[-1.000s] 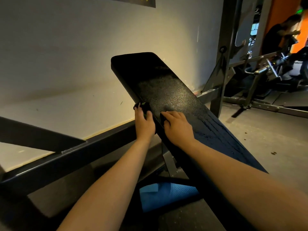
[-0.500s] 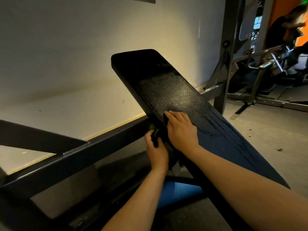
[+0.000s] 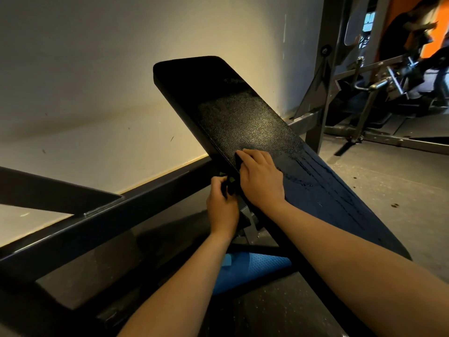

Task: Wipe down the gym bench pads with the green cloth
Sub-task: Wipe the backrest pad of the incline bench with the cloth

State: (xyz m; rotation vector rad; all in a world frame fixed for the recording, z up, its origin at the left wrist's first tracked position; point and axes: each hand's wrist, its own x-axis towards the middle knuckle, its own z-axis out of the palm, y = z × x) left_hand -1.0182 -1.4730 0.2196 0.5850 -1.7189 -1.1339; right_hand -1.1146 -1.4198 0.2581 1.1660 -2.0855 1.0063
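- My left hand [image 3: 222, 203] is curled around the green cloth [image 3: 232, 180], gripping it against the left edge of the long black textured vinyl bench pad [image 3: 243, 117]. Only small green glimpses show between the fingers.
- My right hand [image 3: 261, 181] lies palm-down on the pad just right of the cloth, fingers nearly straight and pressing.
- The pad slopes up toward the far pale wall [image 3: 97, 69].
- Wet streaks [image 3: 315, 181] mark the pad's near right part.
- A blue mesh object [image 3: 250, 271] sits under the bench.
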